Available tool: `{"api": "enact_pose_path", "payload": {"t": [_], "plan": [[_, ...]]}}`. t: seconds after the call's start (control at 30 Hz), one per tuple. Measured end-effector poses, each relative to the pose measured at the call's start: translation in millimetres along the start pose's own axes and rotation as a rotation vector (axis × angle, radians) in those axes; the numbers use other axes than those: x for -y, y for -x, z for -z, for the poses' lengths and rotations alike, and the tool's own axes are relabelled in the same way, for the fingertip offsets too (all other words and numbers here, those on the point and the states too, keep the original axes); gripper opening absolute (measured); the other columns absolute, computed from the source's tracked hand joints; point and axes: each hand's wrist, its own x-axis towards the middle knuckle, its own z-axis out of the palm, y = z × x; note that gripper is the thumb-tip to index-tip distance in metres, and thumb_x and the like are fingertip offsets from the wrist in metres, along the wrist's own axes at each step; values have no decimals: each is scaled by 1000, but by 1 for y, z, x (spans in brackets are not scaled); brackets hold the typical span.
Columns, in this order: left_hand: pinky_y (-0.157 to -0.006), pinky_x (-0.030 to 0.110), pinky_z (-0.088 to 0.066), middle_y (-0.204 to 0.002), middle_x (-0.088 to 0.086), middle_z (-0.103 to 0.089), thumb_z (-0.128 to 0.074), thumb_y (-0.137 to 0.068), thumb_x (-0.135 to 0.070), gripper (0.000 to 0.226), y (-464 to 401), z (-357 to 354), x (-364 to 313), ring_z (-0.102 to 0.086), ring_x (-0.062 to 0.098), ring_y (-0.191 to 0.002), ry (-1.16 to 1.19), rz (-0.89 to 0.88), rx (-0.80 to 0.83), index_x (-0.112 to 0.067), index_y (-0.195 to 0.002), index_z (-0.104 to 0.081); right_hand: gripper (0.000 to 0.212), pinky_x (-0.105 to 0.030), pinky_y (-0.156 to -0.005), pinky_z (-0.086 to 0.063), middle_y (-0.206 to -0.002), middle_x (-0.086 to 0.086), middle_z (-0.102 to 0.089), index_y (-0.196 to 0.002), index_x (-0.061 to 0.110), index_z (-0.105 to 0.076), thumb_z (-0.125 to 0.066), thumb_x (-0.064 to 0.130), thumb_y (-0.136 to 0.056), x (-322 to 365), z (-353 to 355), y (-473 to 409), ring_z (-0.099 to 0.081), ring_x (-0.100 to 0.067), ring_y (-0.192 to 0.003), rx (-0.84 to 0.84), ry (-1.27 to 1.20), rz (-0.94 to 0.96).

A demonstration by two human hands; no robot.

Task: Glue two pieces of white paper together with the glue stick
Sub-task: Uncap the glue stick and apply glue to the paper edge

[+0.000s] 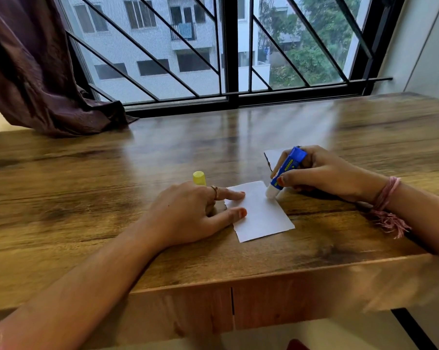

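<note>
A small white paper piece [261, 213] lies flat on the wooden table [112, 173]. My left hand [188, 210] rests on the table with two fingertips pressing the paper's left edge. My right hand [324, 170] grips a blue glue stick [287, 170], tilted, with its white tip touching the paper's upper right corner. A second white paper piece [274, 156] lies behind my right hand, mostly hidden by it. The yellow glue cap [199, 178] stands upright just behind my left hand.
A dark purple curtain [36, 72] drapes onto the table's far left. A barred window [226, 46] runs along the far edge. The table's front edge [238, 281] is close to me, with a drawer seam below.
</note>
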Motion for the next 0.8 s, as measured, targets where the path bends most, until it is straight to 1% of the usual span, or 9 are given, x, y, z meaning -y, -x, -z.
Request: {"api": "enact_pose_path", "payload": {"t": [0.07, 0.13, 0.23, 0.33, 0.43, 0.53, 0.67, 0.73, 0.8], "plan": [[-48, 21, -25, -53, -29, -50, -27, -71, -80, 62, 0, 0, 0, -51, -5, -56, -4, 2, -1, -54, -120, -54, 2, -23, -47, -36, -58, -9, -53, -76, 20, -71, -71, 19, -77, 1, 0, 0, -45, -18, -51, -11, 0, 2], [-48, 21, -26, -52, -28, -50, -26, -71, -81, 62, 0, 0, 0, -51, -5, -57, -4, 3, -5, -55, -120, -54, 6, -25, -48, -35, -61, -13, -53, -80, 18, -70, -69, 13, -83, 0, -1, 0, -44, -22, -54, -30, 1, 4], [-47, 20, -24, -50, -24, -50, -29, -72, -80, 59, 0, 0, 0, -50, -5, -55, -4, 6, 1, -54, -119, -54, 2, -28, -52, -35, -65, -17, -52, -79, 17, -70, -71, 18, -78, 4, -1, 2, -44, -24, -58, 7, 9, 5], [-47, 21, -24, -52, -25, -50, -34, -75, -76, 52, 0, 0, 1, -50, -6, -56, -6, 12, 5, -54, -117, -56, 8, -20, -49, -37, -62, -11, -53, -75, 21, -72, -71, 14, -80, 6, -1, 3, -45, -21, -56, 21, 11, 3], [-48, 22, -26, -46, -13, -48, -36, -76, -76, 52, 0, -1, 2, -51, -2, -56, -2, 12, -4, -53, -117, -57, 11, -19, -46, -36, -57, -4, -54, -76, 21, -72, -68, 12, -82, 5, 0, 4, -45, -16, -51, 5, 9, 2], [-48, 23, -27, -46, -13, -48, -38, -77, -74, 50, 0, -2, 3, -51, -1, -56, 3, 12, -3, -53, -118, -57, 2, -22, -52, -40, -67, -15, -56, -79, 15, -70, -71, 15, -79, 10, 1, 6, -49, -21, -58, 68, 25, 0], [-48, 24, -28, -42, -7, -41, -36, -76, -76, 53, 0, -2, 3, -51, 1, -54, -5, 12, -16, -52, -117, -58, 19, -18, -48, -39, -63, -9, -55, -72, 30, -73, -68, 13, -80, 9, 0, 5, -48, -17, -55, 41, 11, -5], [-48, 23, -27, -41, -6, -40, -34, -75, -78, 55, 0, -2, 3, -50, 0, -54, -3, 10, -20, -52, -117, -59, 13, -20, -49, -39, -61, -8, -55, -74, 25, -73, -70, 14, -80, 8, 0, 4, -48, -17, -54, 30, 9, -11], [-48, 23, -26, -42, -7, -43, -28, -70, -81, 62, 1, -2, 3, -51, -1, -55, 4, 10, -28, -54, -117, -58, 4, -28, -57, -43, -67, -21, -58, -79, 17, -70, -72, 20, -77, 10, 1, 6, -51, -24, -61, 72, 9, -15]]}}
